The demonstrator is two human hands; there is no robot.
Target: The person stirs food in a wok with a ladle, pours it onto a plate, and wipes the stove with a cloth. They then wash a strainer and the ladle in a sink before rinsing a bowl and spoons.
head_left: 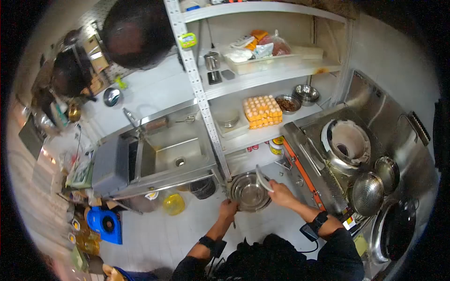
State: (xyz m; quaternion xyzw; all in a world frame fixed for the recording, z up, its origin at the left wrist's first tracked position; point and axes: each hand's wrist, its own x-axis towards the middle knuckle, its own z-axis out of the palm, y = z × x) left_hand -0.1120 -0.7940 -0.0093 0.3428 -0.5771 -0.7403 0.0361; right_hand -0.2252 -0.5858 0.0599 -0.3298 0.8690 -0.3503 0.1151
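Head-worn fisheye, steeply down onto bowl [249,192]

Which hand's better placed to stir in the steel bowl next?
Right, likely: the right hand grips the white utensil over the steel bowl; the left hand is at its rim.

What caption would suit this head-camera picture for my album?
Left hand holds the steel bowl by its rim while the right hand holds a white utensil over it, between sink and wok burner.
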